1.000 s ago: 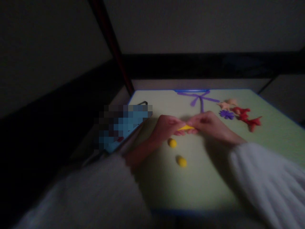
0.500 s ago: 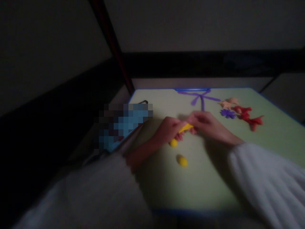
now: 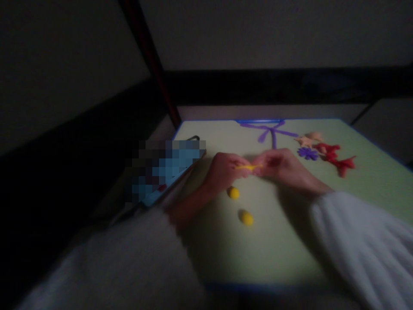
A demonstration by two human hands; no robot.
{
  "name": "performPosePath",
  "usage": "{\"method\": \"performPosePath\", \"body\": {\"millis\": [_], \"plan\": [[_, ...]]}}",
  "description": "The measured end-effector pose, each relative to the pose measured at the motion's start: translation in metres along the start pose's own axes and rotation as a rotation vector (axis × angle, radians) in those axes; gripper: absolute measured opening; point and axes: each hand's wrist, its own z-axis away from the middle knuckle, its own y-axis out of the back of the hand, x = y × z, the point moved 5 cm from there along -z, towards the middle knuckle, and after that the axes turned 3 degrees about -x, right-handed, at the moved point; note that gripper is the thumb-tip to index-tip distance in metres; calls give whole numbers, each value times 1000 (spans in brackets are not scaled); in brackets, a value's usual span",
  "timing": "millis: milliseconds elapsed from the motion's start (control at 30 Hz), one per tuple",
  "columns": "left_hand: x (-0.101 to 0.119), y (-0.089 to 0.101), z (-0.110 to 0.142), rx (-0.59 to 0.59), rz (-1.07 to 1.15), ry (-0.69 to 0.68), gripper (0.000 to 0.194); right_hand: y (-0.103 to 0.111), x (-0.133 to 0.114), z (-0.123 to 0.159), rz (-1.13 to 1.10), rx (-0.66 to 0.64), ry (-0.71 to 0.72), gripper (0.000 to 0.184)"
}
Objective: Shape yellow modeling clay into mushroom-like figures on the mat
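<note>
Between my fingertips is a flattened piece of yellow modelling clay [image 3: 248, 167], seen edge-on as a thin strip. My left hand [image 3: 224, 169] pinches its left side, and my right hand [image 3: 278, 165] pinches the right side. The two hands almost meet above the table, and fingers cover part of the clay. Just below my left hand lies one yellow clay ball [image 3: 234, 193]. A second yellow ball [image 3: 247, 218] rests nearer to me.
The pale table [image 3: 277, 254] has a blue rim. Toward its far edge lie purple clay strips [image 3: 273, 137]. At the right are a purple flower shape [image 3: 308, 153], peach clay [image 3: 306, 140] and red clay shapes [image 3: 344, 165]. A pixelated blue object [image 3: 176, 168] stands at the left.
The yellow clay has been tilted from showing its flat face to showing a thin edge. My left hand has risen slightly, uncovering the nearer-hand ball. Both balls stay in place.
</note>
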Motion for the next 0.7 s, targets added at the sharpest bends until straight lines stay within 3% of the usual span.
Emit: {"method": "performPosePath", "body": {"millis": [200,333,467,533,700], "plan": [[6,3,0,-7,-232,-83,16,3,1,0,28,63,24,30],[15,3,3,11,-322,-104,11,-2,-2,1,42,39,47,28],[20,1,6,4,-379,-96,18,0,-5,2,65,11,42,33],[20,1,5,13,-397,-127,19,8,-3,1,119,-29,37,35],[16,14,2,189,-374,-156,18,47,11,-1,491,-105,74,37]]}}
